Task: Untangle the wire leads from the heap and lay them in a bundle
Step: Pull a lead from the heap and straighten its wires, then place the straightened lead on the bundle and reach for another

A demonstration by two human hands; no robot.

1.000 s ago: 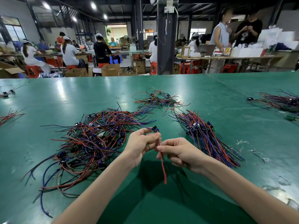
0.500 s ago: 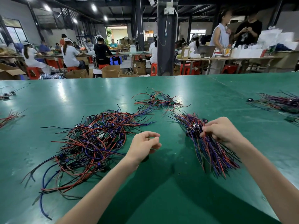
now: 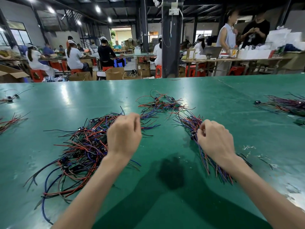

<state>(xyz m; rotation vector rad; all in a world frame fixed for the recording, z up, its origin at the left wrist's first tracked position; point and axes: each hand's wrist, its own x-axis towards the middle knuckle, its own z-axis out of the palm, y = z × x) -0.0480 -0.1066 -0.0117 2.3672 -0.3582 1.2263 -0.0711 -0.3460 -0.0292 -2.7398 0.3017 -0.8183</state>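
Observation:
A tangled heap of red, blue and black wire leads with small connectors lies left of centre on the green table. My left hand hangs over the heap's right edge with its fingers curled down into the wires; the fingertips are hidden. To the right lies a bundle of leads, all running the same way, towards me. My right hand is above the bundle's middle, fingers loosely curled beside the connectors, with no lead seen in it.
A smaller loose tangle lies behind the two hands. Another pile of leads is at the far right, and a few stray leads lie at the left edge. Small scraps lie right of the bundle. People work at benches beyond the table.
A second ago both hands held one red lead between them. My right hand carried it to the bundle and let go. My left hand has moved forward onto the heap.

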